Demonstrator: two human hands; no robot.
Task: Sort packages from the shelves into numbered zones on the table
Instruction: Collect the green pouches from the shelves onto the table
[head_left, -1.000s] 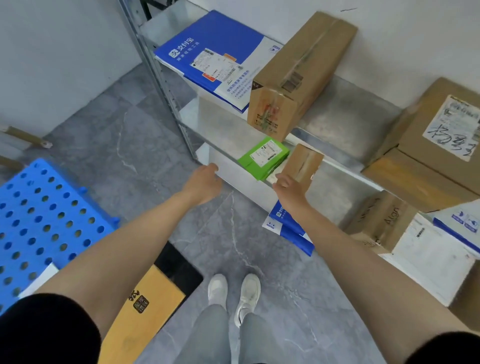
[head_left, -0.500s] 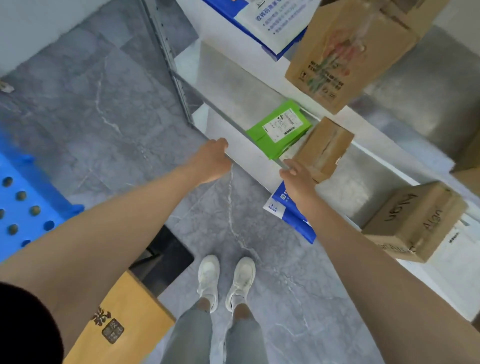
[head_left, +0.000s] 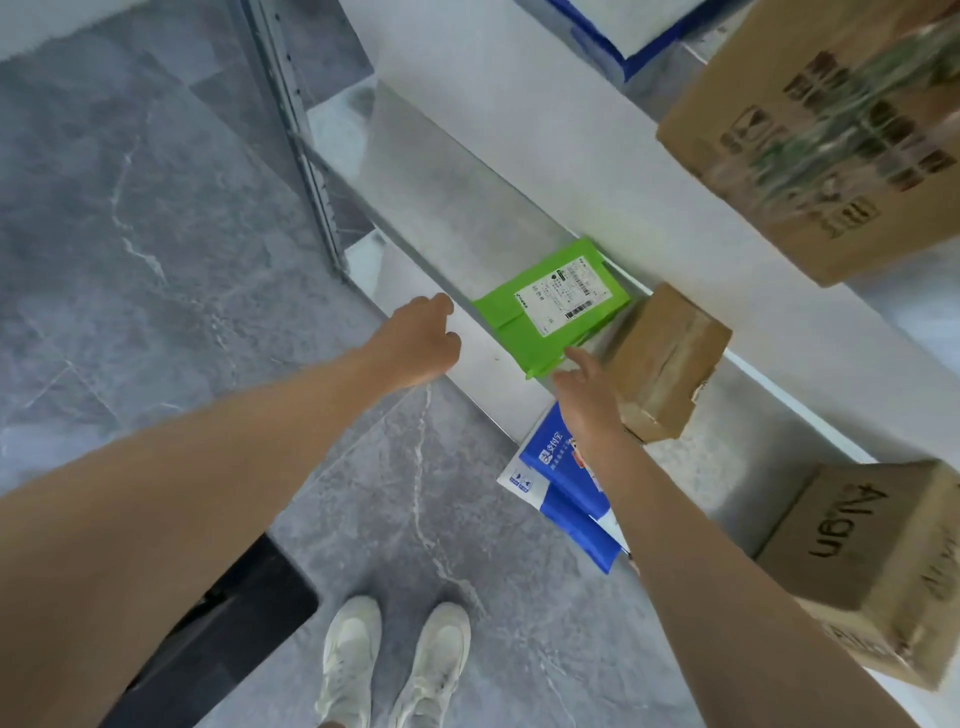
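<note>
Hovering at the shelf (head_left: 447, 208) edge, left hand (head_left: 421, 340) is loosely curled, empty. Green parcel (head_left: 550, 301) lies flat on the shelf; probably light, thin, slick, so pinch its near corner. Right hand (head_left: 587, 389): fingers straight, tips at that corner, gripping nothing.
</note>
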